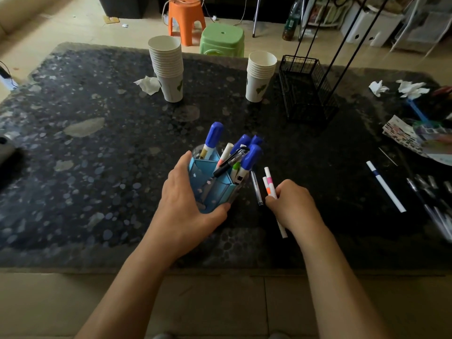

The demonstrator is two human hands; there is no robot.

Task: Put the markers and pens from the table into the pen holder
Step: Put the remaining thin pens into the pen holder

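The left hand (182,204) grips the blue pen holder (215,185) on the table (97,167); blue-capped markers (252,159) stand inside. The right hand (292,204) clasps two white pens (269,184).

We see both our forearms bare to the frame's lower edge, no sleeves, and our left hand (182,206) and right hand (294,204) ungloved, without rings.

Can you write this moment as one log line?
left hand: steadies blue pen holder | right hand: grips two white pens | table: pens remain
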